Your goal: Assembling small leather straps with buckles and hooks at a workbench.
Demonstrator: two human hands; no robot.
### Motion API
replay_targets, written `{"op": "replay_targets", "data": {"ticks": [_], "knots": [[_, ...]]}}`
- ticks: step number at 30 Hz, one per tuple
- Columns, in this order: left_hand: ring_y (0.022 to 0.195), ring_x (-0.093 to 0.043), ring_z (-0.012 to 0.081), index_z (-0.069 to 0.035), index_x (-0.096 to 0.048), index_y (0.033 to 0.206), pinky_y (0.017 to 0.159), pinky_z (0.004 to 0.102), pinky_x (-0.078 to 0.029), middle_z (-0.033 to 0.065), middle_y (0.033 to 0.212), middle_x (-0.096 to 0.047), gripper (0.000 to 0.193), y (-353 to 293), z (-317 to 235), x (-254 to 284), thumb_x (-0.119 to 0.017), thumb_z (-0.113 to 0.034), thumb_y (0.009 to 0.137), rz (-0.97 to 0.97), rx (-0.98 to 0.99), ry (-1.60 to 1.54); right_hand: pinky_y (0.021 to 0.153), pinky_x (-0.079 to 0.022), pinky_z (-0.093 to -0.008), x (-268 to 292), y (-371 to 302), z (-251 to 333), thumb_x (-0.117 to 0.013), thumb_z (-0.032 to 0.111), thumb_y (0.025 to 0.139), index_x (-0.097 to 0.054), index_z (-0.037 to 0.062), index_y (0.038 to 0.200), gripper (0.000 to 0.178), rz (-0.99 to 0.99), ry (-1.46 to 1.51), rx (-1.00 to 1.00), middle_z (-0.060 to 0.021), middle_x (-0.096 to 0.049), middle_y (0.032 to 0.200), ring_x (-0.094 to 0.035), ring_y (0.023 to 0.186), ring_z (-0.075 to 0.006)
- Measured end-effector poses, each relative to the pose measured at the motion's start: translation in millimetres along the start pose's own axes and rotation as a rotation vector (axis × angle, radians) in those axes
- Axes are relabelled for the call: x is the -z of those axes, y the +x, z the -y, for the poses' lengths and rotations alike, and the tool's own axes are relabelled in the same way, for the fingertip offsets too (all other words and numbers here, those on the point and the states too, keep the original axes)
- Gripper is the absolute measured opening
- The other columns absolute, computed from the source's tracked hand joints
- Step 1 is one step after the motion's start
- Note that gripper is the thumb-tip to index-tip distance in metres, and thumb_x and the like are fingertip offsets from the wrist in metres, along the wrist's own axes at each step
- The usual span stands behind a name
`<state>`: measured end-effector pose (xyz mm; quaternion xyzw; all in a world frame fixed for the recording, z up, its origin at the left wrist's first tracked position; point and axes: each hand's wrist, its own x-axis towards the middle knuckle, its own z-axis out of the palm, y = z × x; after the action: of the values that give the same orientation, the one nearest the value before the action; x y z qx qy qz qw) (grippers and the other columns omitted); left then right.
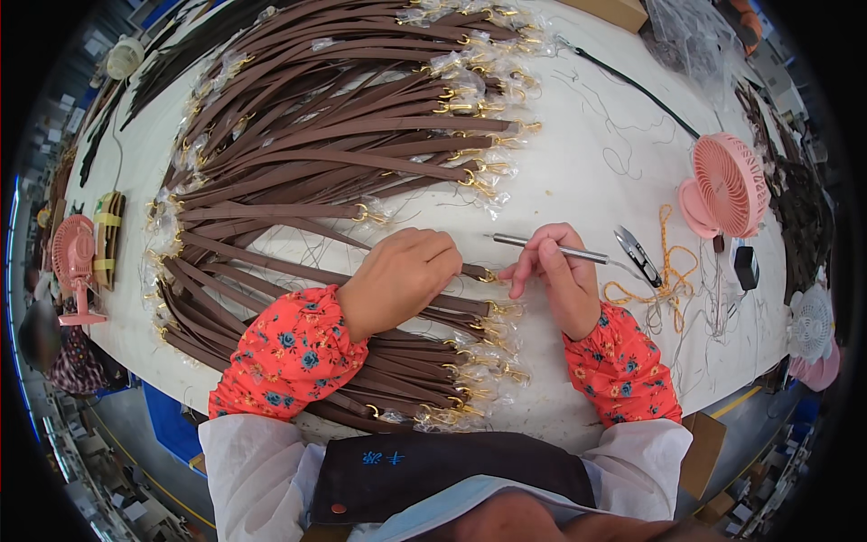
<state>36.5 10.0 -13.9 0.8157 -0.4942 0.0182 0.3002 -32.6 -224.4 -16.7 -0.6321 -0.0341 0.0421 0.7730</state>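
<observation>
My left hand (402, 275) is closed on a brown strap (271, 259), and the strap's end with a gold clasp shows just past the fingers. In my right hand (562, 280) is a slim silver pen-shaped tool (587, 255), pinched between thumb and fingers. Its thin tip points left toward my left hand, and a thin cord trails from its other end. The clasp end lies close to my right fingertips; whether they touch it I cannot tell. Many similar brown straps (343, 144) with gold clasps in clear plastic wrap lie in rows around my left hand.
Right of my right hand lie thread snips (637, 256), a yellow cord (673, 280) and a small black box (746, 267). A pink fan (727, 185) stands beyond them. Another pink fan (74, 262) and a taped bundle (108, 239) are on the left side of the white table (578, 135).
</observation>
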Motion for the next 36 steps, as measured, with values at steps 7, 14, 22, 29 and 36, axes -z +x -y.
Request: {"op": "replay_targets", "data": {"ticks": [7,14,22,29,36], "knots": [[0.064,-0.061,0.0199,-0.004,-0.058,0.088,0.057,0.0338,-0.049,0.0069,0.086,-0.058,0.019,4,-8,8,-0.074,-0.010,0.081,0.107,0.346,-0.308,0.082,-0.056,-0.0405,3,1,-3,-0.036,0.029,0.107,-0.046,0.0030,0.114,0.029,0.024,-0.002,0.012,-0.0085,-0.057,0.081,-0.061,0.067,-0.0170],[0.069,-0.064,0.0223,-0.009,-0.068,0.095,0.060,0.0323,-0.051,0.0060,0.089,-0.062,0.015,0,-10,-7,-0.074,-0.008,0.080,0.012,0.180,-0.175,0.082,-0.056,-0.0418,1,2,1,-0.033,0.032,0.107,-0.046,-0.0002,0.115,0.036,-0.060,0.046,-0.038,-0.0097,-0.059,0.079,-0.061,0.065,-0.0169],[0.085,-0.059,0.0312,-0.002,-0.062,0.085,0.072,0.0393,-0.050,0.0101,0.085,-0.059,0.008,0,-5,-9,-0.067,-0.005,0.081,-0.006,0.122,-0.250,0.084,-0.055,-0.0388,1,1,6,-0.032,0.033,0.107,-0.051,-0.0014,0.104,0.040,-0.001,-0.055,-0.045,-0.0061,-0.056,0.061,-0.060,0.058,-0.0154],[0.082,-0.059,0.0345,-0.001,-0.058,0.083,0.072,0.0418,-0.049,0.0147,0.083,-0.059,0.008,5,-7,-4,-0.064,-0.003,0.080,0.070,0.217,-0.311,0.087,-0.051,-0.0325,6,0,5,-0.036,0.032,0.107,-0.056,-0.0028,0.102,0.041,0.072,-0.030,-0.073,-0.0063,-0.060,0.063,-0.061,0.064,-0.0130],[0.076,-0.060,0.0340,0.000,-0.054,0.086,0.069,0.0401,-0.049,0.0152,0.082,-0.059,0.012,4,-4,-5,-0.064,-0.003,0.080,0.088,0.249,-0.335,0.088,-0.049,-0.0311,5,-1,6,-0.038,0.032,0.107,-0.058,-0.0015,0.102,0.039,0.124,-0.091,-0.101,-0.0057,-0.060,0.062,-0.061,0.068,-0.0130]]}}
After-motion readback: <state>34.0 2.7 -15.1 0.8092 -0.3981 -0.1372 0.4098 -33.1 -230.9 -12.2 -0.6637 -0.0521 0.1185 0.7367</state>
